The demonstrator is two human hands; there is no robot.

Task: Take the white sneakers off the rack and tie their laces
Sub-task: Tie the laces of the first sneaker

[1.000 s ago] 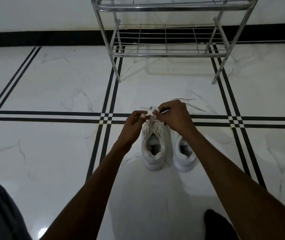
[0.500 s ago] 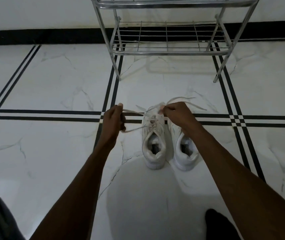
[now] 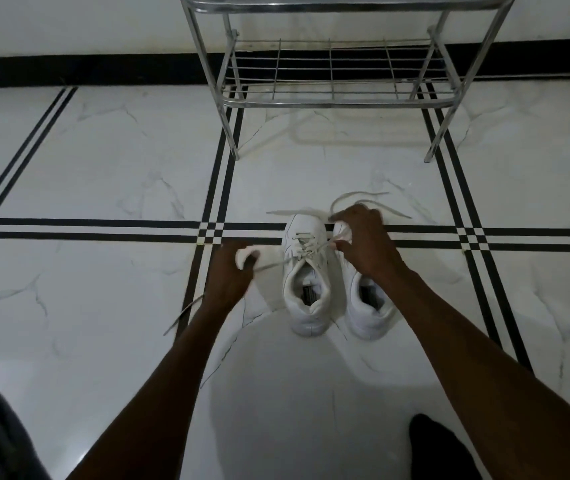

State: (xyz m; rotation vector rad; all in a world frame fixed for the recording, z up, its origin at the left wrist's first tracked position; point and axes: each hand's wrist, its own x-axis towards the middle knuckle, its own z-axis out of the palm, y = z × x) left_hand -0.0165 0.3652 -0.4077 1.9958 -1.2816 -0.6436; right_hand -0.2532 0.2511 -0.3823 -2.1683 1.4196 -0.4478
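- The floor (image 3: 103, 168) is white marble tile crossed by black stripes, and it carries everything in view.
- The rack (image 3: 339, 98) stands at the far edge by the wall; the shelves that show are bare, so the first step looks done.
- Both sneakers (image 3: 306, 292) sit side by side on the floor in front of the rack, heels toward the person, openings up.
- The left sneaker is the one being worked on; the right sneaker (image 3: 370, 313) is partly hidden under the right forearm, and its laces lie loose past the toe, apparently untied.
- The left hand (image 3: 231, 271) is closed around one lace (image 3: 269, 266) and draws it out to the left, taut from the eyelets; the tail trails down past the wrist.
- The right hand (image 3: 363, 244) pinches the other lace end above the tongue, pulling right.
- By the look of it, the first knot is only being tightened: no bow shows yet, so most of the tying is left.
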